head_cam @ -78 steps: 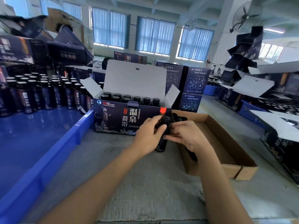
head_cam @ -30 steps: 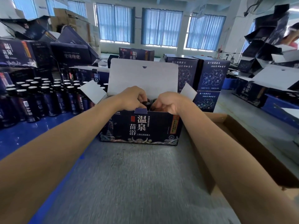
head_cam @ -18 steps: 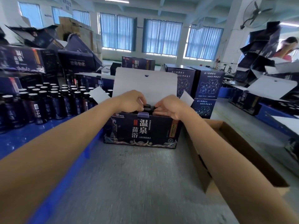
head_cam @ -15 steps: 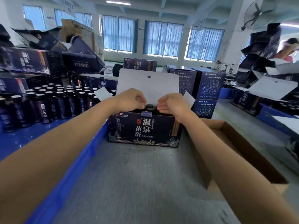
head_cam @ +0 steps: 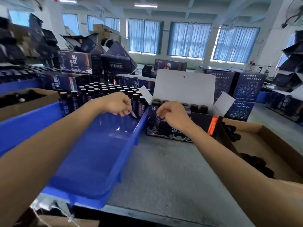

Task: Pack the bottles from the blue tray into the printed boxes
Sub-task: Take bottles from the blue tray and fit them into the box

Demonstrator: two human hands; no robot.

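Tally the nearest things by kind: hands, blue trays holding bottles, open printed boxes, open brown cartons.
Hands: 2 (left hand, right hand)
Blue tray: 1
Open printed box: 1
Brown cartons: 2 (left carton, right carton)
Total: 6

Tray (head_cam: 98,153) L, bottles (head_cam: 101,89) standing at its back; box (head_cam: 154,128) just R on table (head_cam: 164,169).

A blue tray (head_cam: 91,158) of glossy moulded plastic throws back the ceiling lights, beside dark bottles (head_cam: 105,90) with a shiny finish. The printed box (head_cam: 154,126) is smooth cardboard with a dark coated outside, while its raised lid (head_cam: 183,87) shows plain white matt board. A carton (head_cam: 270,145) of raw brown cardboard sits on the grey, matt, slightly rough surface (head_cam: 164,169). Thin blue cloth curtains (head_cam: 190,40) cover the windows.
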